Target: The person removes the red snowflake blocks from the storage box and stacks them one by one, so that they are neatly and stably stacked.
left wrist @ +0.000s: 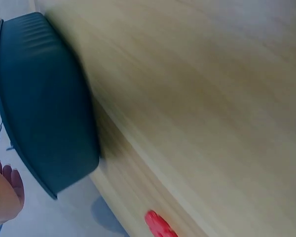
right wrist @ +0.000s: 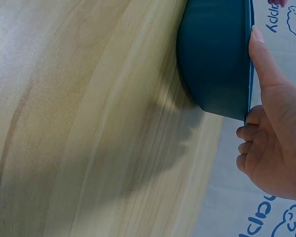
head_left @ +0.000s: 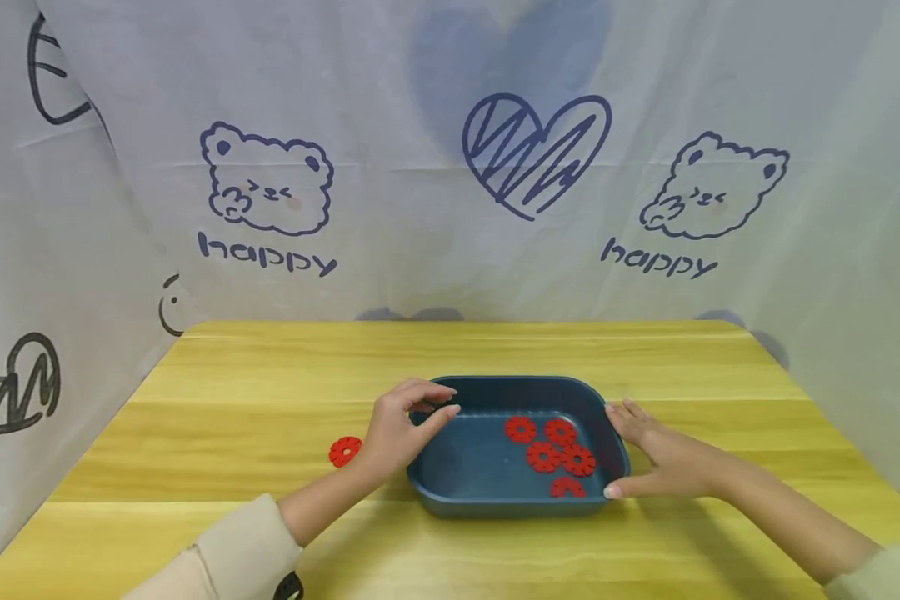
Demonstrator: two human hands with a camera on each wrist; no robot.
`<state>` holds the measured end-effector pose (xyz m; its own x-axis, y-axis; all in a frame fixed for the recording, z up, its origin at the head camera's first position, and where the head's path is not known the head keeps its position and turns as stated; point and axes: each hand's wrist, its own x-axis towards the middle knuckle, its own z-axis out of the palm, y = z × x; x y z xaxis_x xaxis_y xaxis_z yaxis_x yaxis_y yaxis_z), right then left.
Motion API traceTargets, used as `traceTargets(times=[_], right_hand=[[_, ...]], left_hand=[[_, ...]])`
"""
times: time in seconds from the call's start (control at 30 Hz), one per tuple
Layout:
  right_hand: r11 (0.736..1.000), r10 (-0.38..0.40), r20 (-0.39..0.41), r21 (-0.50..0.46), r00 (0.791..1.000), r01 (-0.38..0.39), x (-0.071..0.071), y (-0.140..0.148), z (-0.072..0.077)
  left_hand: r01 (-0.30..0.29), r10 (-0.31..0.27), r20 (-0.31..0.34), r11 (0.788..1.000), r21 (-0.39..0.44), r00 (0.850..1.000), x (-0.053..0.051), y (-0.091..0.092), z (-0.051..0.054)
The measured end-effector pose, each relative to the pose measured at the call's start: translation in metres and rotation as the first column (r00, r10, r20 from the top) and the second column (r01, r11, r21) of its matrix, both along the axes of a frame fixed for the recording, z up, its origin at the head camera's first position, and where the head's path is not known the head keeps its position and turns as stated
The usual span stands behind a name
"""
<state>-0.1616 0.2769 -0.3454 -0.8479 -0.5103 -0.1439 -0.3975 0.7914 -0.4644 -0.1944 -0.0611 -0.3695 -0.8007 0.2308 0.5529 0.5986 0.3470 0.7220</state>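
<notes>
A dark blue-green tray (head_left: 480, 502) stands on the table with several red notched plastic discs (head_left: 543, 457) lying flat in its right half. My left hand (head_left: 401, 423) is over the tray's left rim, thumb and fingers apart with nothing seen between them. Behind the left wrist another red disc (head_left: 345, 451) lies on the table; part of it also shows in the left wrist view. My right hand (head_left: 663, 458) touches the tray's right end, fingertips and thumb spread along the rim. In the right wrist view its thumb (right wrist: 266, 59) rests against the rim.
The light wooden table (head_left: 270, 358) extends around the tray on all sides. At its back edge hangs a white cloth (head_left: 397, 233) printed with bears, hearts and lettering. A small black object (head_left: 288, 587) shows beneath the left sleeve.
</notes>
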Motion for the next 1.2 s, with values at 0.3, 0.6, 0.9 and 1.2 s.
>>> traceTargets(times=[0.3, 0.6, 0.9, 1.2], right_hand=[[1.0, 0.015, -0.029, -0.004, 0.999, -0.015, 0.0, 0.002, -0.001], [1.0, 0.005, -0.043, 0.026, 0.999, -0.004, -0.001, 0.003, 0.001], [1.0, 0.014, -0.041, 0.023, 0.999, -0.013, -0.002, 0.003, 0.001], [0.998, 0.023, -0.039, 0.051, 0.999, -0.021, -0.002, -0.002, 0.003]], left_hand=[[0.082, -0.08, 0.035, 0.995, -0.055, 0.996, -0.002, 0.028, -0.001], [0.077, -0.076, 0.003, 0.996, -0.044, 0.997, -0.006, 0.05, -0.003], [0.103, -0.1, 0.032, 0.988, -0.112, 0.994, -0.007, 0.068, -0.012], [0.221, -0.15, 0.213, 0.904, -0.366, 0.965, -0.012, 0.08, -0.02]])
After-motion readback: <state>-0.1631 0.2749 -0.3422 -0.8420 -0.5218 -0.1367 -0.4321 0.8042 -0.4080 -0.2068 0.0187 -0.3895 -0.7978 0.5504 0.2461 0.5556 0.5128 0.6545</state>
